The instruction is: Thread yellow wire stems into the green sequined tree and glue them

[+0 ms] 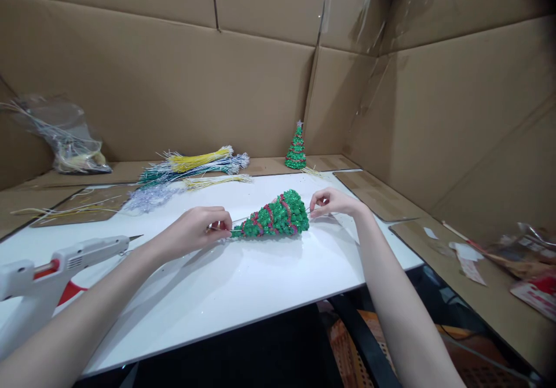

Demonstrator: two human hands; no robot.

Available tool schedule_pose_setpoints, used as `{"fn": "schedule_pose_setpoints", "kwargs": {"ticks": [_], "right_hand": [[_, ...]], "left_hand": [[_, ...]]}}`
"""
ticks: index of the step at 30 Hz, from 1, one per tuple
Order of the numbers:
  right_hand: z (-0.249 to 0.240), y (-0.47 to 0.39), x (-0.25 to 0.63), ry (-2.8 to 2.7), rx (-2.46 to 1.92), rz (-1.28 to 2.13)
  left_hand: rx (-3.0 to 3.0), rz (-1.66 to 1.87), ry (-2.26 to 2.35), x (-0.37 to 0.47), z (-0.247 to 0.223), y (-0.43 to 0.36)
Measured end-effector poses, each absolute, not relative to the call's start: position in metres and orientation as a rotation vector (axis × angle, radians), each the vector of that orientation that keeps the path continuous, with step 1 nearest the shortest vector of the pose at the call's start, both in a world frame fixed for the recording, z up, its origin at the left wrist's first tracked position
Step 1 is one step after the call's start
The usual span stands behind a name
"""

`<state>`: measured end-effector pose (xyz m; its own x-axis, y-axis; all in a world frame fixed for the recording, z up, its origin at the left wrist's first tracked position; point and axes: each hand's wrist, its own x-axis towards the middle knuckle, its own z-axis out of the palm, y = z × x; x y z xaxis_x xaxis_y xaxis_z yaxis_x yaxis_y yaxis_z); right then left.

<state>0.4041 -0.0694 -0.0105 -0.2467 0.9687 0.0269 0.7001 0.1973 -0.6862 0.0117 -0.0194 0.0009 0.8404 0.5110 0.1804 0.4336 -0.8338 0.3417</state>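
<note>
A small beaded Christmas tree, green with red and purple garland, lies on its side on the white table. Its narrow tip points left and its wide base right. At the tip, my left hand is closed in a pinch on a thin pale wire that runs along the tree; its fingertips touch the tip. My right hand pinches a thin wire close to the base. How the wires join the tree is too fine to make out.
Another upright beaded tree with a star stands at the back. Bundles of yellow, green and white wire stems lie left of it. A glue gun stands near my left forearm. Cardboard walls enclose the table; a plastic bag sits far left.
</note>
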Motion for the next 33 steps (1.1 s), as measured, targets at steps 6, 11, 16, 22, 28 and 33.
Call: {"fn": "schedule_pose_setpoints", "kwargs": {"ticks": [6, 11, 16, 22, 28, 33], "right_hand": [[-0.013, -0.069, 0.402, -2.028, -1.536, 0.844], [-0.015, -0.068, 0.398, -2.085, -1.548, 0.825], [-0.01, -0.069, 0.378, -2.23, -1.699, 0.615], [0.006, -0.08, 0.356, -2.355, -1.763, 0.244], [0.023, -0.088, 0.349, -2.425, -1.633, 0.524], [0.03, -0.081, 0.348, -2.433, -1.67, 0.677]], "left_hand": [[2.721, 0.392, 0.713, 0.013, 0.001, -0.02], [2.715, 0.4, 0.706, 0.013, 0.001, -0.02], [2.718, 0.404, 0.701, 0.013, 0.0, -0.019], [2.727, 0.443, 0.683, 0.013, 0.001, -0.023], [2.723, 0.441, 0.702, 0.015, 0.002, -0.026], [2.732, 0.465, 0.704, 0.015, 0.002, -0.027]]}}
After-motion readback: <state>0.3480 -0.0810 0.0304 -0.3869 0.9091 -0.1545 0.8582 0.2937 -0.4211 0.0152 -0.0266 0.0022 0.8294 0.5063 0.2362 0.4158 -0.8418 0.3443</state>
